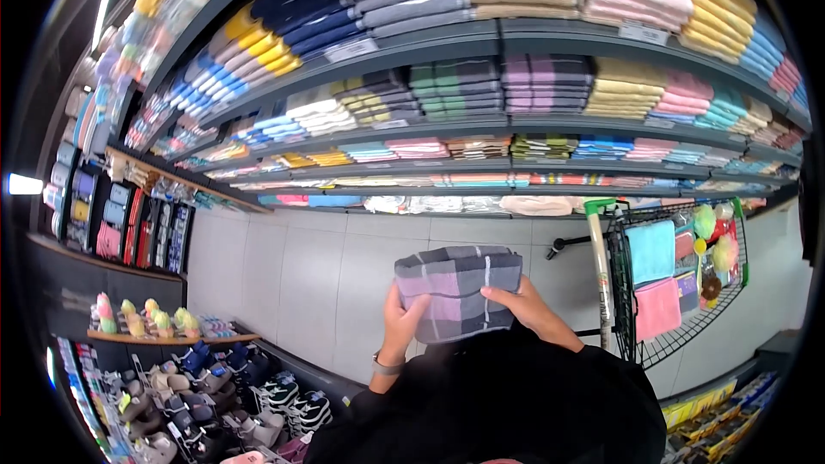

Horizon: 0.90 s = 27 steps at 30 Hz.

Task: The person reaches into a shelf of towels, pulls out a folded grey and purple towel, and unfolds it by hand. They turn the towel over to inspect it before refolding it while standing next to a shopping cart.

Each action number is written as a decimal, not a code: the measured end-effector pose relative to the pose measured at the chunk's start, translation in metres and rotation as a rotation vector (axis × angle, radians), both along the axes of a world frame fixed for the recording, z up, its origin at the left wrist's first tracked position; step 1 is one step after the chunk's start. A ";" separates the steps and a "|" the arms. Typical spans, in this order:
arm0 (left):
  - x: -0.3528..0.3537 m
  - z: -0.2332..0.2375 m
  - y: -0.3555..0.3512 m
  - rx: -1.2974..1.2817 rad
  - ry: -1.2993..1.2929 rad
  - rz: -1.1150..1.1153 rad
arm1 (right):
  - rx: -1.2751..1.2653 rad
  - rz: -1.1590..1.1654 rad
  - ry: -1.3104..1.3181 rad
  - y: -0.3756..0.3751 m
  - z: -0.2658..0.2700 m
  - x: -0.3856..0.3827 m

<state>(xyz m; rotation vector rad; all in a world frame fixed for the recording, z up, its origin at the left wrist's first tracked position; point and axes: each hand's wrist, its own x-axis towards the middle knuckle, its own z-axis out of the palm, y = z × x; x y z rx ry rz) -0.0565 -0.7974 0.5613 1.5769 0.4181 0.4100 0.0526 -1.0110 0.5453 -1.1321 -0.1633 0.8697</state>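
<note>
left hand is clasping the left edge of the folded plaid towel | right hand is gripping its right side, fingers curled over it | towel is hanging in the air between both hands, below the shelves | cart is standing at the right

Two hands: left hand, right hand; one plaid towel; one cart; two hung cloths.
</note>
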 end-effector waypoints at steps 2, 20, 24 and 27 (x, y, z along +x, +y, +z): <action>-0.026 -0.011 0.032 -0.128 0.077 -0.124 | 0.087 -0.062 0.108 0.025 0.011 -0.012; -0.194 -0.036 0.229 -0.038 -0.009 0.138 | 0.024 -0.094 0.178 0.273 0.031 -0.134; -0.222 -0.037 0.243 -0.168 -0.069 0.137 | 0.064 -0.071 0.178 0.307 0.039 -0.141; -0.238 -0.048 0.262 -0.308 -0.057 0.118 | 0.090 0.012 0.138 0.333 0.034 -0.140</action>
